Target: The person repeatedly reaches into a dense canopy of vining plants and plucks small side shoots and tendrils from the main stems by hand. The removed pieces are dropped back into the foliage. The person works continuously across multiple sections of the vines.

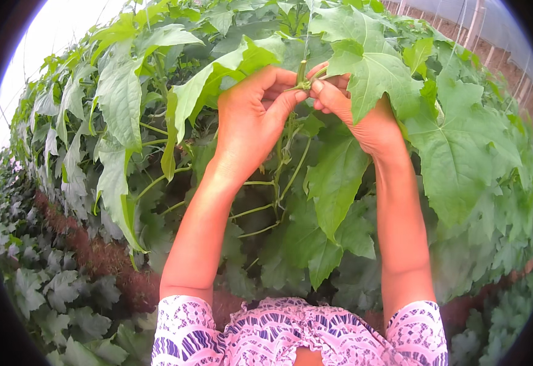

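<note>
My left hand (pixel 262 100) pinches a green plant stem (pixel 304 82) between thumb and fingers, near the top middle. Close beside it, almost touching, my right hand (pixel 339 98) grips the same joint of the vine with thumb and fingertips; part of that hand lies behind a broad lobed leaf (pixel 374 73). A short cut-looking stub points up from the joint. A thin pale string (pixel 308 36) rises just above it. Another large leaf (pixel 211 78) arches over my left hand. Below my hands the vine stem (pixel 278 183) runs down among leaf stalks.
Dense climbing foliage (pixel 454 146) surrounds both arms. A strip of reddish soil (pixel 92 251) runs at the lower left, with more low plants (pixel 78 315) beyond it. Posts (pixel 475 23) and hanging strings stand at the upper right, near a wall and plastic sheeting.
</note>
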Demonstrator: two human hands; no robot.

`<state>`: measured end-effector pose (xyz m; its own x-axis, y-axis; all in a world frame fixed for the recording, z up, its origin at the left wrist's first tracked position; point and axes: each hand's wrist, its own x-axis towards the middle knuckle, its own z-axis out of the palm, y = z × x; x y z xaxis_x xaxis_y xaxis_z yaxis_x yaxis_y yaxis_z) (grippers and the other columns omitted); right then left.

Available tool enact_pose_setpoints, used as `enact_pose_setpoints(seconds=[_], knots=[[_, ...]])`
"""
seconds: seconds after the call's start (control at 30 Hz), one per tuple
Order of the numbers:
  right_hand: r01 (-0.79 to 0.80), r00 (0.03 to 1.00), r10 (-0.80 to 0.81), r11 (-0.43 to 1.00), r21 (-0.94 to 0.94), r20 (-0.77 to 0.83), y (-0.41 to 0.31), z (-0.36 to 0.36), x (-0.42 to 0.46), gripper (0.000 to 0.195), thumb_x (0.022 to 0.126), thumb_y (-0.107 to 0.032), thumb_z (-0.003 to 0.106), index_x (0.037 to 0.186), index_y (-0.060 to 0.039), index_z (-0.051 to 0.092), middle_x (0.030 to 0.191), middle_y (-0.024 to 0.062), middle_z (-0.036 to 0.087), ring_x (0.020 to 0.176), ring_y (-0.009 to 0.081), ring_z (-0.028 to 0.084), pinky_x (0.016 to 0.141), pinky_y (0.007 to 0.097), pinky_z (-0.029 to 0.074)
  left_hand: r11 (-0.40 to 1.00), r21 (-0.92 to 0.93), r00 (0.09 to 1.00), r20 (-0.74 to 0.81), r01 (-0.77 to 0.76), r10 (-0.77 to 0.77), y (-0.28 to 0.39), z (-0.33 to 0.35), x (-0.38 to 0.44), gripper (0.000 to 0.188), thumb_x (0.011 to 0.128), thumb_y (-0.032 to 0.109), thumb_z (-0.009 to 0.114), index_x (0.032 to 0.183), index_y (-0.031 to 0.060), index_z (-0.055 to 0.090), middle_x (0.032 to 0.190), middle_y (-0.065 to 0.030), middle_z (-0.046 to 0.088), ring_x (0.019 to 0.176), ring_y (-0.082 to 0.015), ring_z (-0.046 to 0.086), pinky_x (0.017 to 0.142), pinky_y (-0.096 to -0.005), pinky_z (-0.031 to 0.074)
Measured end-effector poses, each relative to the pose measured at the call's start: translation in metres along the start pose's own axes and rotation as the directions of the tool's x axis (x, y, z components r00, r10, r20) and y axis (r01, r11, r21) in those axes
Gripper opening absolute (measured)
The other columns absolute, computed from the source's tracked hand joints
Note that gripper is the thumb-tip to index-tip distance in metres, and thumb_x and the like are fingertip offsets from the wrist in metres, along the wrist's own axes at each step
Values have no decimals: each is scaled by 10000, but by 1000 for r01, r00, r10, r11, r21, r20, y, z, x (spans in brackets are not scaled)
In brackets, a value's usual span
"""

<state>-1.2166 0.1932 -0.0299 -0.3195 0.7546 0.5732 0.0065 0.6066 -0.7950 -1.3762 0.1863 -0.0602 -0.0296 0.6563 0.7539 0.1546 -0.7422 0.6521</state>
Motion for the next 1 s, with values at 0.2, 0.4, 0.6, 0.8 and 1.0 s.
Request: enact_pose_setpoints(seconds=[0.2, 0.4, 0.6, 0.8, 1.0], knots=[[6, 954, -32, 996, -90, -297, -8, 30, -26, 284, 820, -103, 607, 1062, 26, 535, 938, 66, 588, 858, 125, 565, 708, 240, 475, 1000, -22, 1000, -1, -15, 15, 5, -10, -6, 331, 806, -4, 627, 1126, -33, 546, 971, -114, 630, 867, -130, 604, 747, -230, 499], [-158, 966, 87, 943, -293, -243, 23, 119, -113, 336, 758, -27, 591, 1080, 42, 527, 1100, 167, 530, 1023, 250, 531, 836, 342, 461, 944, 190, 962, 35, -271, 269, -10, -68, -85, 381, 732, 27, 696, 1078, -53, 560, 1024, -159, 626, 988, -243, 594, 755, -299, 496], [-394, 916, 392, 827, -400, -93, 138, 132, -137, 329, 739, -88, 634, 1045, -2, 550, 1023, 155, 564, 934, 299, 542, 831, 333, 424, 957, -291, 899, -416, 12, -138, -27, -95, -128, 449, 828, 101, 613, 1227, -15, 443, 1061, -147, 579, 980, -252, 576, 723, -275, 496], [-398, 873, 171, 790, -467, -456, 209, 76, -125, 331, 761, -104, 618, 1065, -4, 537, 1026, 140, 560, 935, 275, 537, 827, 323, 421, 983, -159, 921, -362, 90, -143, -28, -121, -117, 634, 853, 229, 610, 1372, 68, 284, 1082, -168, 566, 1041, -287, 552, 737, -277, 508], [-377, 818, 50, 799, -469, -573, 251, 31, -126, 333, 783, -120, 602, 1085, -5, 524, 1030, 124, 556, 936, 251, 531, 824, 312, 417, 997, 6, 984, -166, 73, -70, -27, -106, -121, 390, 806, 61, 597, 1173, 15, 473, 1062, -153, 582, 935, -247, 605, 748, -294, 501]])
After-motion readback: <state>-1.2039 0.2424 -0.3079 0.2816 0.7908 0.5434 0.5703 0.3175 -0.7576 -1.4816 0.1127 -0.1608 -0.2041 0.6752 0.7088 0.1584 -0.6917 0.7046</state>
